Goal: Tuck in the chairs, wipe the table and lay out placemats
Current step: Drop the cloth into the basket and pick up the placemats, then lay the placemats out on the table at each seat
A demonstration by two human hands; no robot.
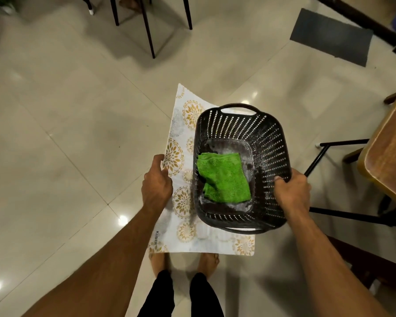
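Basket [270,133] on placemat [178,156], carried.
Green cloth [224,177] inside basket; left hand [157,183] fingers curled round placemat edge, right hand [292,193] fingers curled round basket rim.

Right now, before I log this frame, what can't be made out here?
- Placemat: head view; the basket covers its right part, so one mat or a stack is unclear.
- Table: cut off by the right edge; most of its top unseen.
- Chairs: only legs show, cut by the top edge.
- Basket floor: partly hidden under the green cloth.
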